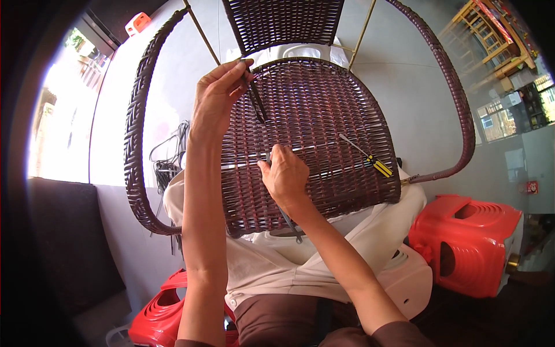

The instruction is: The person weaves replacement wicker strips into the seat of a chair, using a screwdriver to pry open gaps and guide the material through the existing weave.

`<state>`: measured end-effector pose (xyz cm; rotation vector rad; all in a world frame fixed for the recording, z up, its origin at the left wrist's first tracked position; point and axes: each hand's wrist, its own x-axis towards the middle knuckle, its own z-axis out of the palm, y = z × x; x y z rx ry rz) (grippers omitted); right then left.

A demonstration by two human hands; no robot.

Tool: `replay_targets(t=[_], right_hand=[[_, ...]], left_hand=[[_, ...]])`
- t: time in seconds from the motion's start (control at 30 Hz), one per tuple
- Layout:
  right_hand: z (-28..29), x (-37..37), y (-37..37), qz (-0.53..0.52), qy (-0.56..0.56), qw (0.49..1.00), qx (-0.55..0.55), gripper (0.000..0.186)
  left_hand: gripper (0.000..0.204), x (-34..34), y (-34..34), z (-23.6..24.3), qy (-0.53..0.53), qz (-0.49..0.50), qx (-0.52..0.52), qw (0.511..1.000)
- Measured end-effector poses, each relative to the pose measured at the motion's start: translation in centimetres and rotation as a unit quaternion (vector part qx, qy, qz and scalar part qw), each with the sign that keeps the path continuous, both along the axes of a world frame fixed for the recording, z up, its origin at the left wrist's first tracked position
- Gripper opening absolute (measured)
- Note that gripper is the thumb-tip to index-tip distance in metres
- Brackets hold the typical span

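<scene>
A dark brown woven wicker chair (341,110) lies across my lap, its seat facing up. My left hand (217,95) is raised over the seat's left edge, its fingers pinched on a dark weaving strip (257,103) that hangs down over the weave. Low on the seat, my right hand (284,175) is closed, thumb toward the left. A thin grey piece (292,224) shows below it toward the seat's front edge; whether strip or tool I cannot tell. Right of this hand, a screwdriver (378,166) with a yellow and black handle rests on the weave. Pale strands (234,166) cross the seat.
Curved wicker armrests rise at the left (136,127) and right (459,98). Loose dark strips (167,165) hang in a bundle beside the left armrest. Red plastic stools stand at the right (468,243) and lower left (159,318). A wooden rack (491,43) is at far right.
</scene>
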<state>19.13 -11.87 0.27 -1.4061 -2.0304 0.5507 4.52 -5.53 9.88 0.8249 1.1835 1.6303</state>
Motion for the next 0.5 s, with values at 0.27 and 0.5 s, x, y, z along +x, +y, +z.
replay_targets(t=[0.27,0.5], right_hand=[[-0.1,0.0,0.4,0.012,-0.049,0.998,-0.034,0.018],[1.1,-0.4,0.7,0.043,-0.112,0.992,-0.032,0.018]], left_hand=[[0.022,0.5,-0.4,-0.3,0.018,-0.018,0.03,0.999],[0.027,0.5,0.2,-0.8,0.056,-0.025,0.025,0.998]])
